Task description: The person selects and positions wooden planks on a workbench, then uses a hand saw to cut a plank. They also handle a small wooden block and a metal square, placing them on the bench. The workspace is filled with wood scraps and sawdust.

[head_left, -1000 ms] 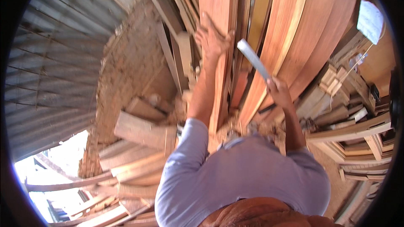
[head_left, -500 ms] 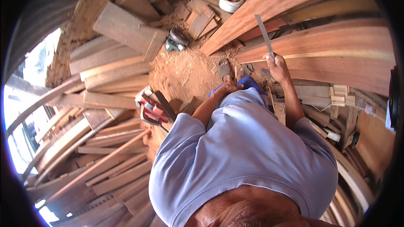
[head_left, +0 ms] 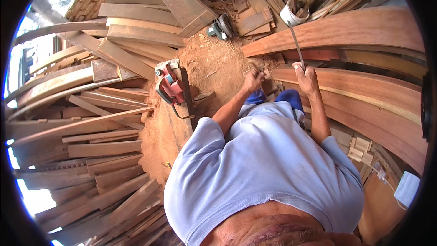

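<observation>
My right hand (head_left: 308, 80) is closed round the lower end of a long, thin, flat strip of grey metal (head_left: 297, 41). The strip points up and away, its far tip in line with a white bucket. I cannot make out its exact kind. To the left, my left hand (head_left: 253, 82) is raised above my blue-clad knees, with its fingers partly bent. Whether it holds anything is hard to see against the brownish shapes behind it. Beyond my right hand lie long curved reddish planks (head_left: 355, 86).
A red electric planer (head_left: 172, 85) rests on a board at my left. Farther off, a circular saw (head_left: 220, 28) sits on sawdust (head_left: 205, 57). The white bucket (head_left: 288, 13) holds handled tools. Stacked timber (head_left: 104, 148) fills the left side. A pale blue box-like thing (head_left: 406, 188) is at right.
My left hand has risen off my lap and moved forward. My right hand still grips the metal strip, now seen more edge-on. The view has shifted, bringing the planer farther in.
</observation>
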The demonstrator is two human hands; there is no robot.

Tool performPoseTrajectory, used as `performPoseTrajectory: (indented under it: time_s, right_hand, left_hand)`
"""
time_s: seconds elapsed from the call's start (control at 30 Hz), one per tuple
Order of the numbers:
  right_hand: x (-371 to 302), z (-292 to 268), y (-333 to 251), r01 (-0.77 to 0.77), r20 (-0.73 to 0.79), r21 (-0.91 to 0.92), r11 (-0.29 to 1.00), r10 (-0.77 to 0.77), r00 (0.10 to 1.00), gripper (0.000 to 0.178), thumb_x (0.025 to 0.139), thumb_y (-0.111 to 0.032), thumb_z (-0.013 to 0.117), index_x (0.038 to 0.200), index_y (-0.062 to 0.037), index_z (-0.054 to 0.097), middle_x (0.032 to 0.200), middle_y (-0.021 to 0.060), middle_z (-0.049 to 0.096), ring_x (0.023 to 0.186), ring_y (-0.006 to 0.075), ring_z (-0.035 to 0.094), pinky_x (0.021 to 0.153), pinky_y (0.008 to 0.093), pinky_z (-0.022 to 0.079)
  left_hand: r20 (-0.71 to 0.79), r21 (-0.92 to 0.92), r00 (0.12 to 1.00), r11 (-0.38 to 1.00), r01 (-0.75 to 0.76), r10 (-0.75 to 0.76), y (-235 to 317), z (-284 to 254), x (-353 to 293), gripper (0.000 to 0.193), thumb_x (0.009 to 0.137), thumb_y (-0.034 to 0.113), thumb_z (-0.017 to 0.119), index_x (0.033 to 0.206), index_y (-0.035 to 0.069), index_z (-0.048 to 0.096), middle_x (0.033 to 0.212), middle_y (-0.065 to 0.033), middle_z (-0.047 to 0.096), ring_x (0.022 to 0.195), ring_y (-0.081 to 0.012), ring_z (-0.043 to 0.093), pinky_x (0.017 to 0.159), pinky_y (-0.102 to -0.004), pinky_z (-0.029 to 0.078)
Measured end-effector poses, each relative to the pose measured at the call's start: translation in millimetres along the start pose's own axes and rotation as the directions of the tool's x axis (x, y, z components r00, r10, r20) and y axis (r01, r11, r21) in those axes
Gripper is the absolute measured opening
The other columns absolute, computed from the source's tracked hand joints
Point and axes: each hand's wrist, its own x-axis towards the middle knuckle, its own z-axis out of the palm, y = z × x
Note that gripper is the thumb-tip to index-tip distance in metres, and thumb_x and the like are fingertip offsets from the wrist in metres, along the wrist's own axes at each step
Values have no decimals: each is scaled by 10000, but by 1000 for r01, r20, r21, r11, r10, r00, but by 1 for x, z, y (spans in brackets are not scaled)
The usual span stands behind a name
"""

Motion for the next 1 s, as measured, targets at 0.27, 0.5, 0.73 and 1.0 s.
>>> performPoseTrajectory:
  time_s: [0.27,0.5,0.73,1.0]
  right_hand:
    - [-2,-20,-7,177,60,126,976,-186,981,504,982,-395,632,1232,43,647,1005,132,721,949,221,709,824,345,541]
    - [-35,-18,-47,213,154,392,895,-293,944,409,995,-314,645,1193,44,647,970,71,690,878,139,654,768,304,513]
    - [-68,-23,-73,208,379,420,883,-379,844,213,985,-236,662,885,-49,682,702,-29,613,595,51,520,529,235,417]
    - [-136,7,-130,221,504,479,849,-473,723,375,1029,-282,593,696,-110,583,601,-74,504,527,24,424,479,224,334]
  left_hand:
    - [-197,-580,917,713,-394,347,174,-36,-58,69,1017,163,584,1058,109,597,1083,-141,706,958,-289,702,875,-458,590]
    - [-431,-582,816,572,-578,385,186,-18,-158,80,1008,188,609,1076,147,611,1071,-122,720,925,-268,711,871,-461,584]
    - [-549,-457,657,473,-753,516,159,-19,-246,169,1007,176,613,1162,109,608,1114,-126,714,968,-227,700,894,-405,575]
    - [-556,-176,549,558,-811,623,148,-12,-318,501,1009,245,605,1435,66,413,1274,-139,629,1055,-198,653,886,-346,558]
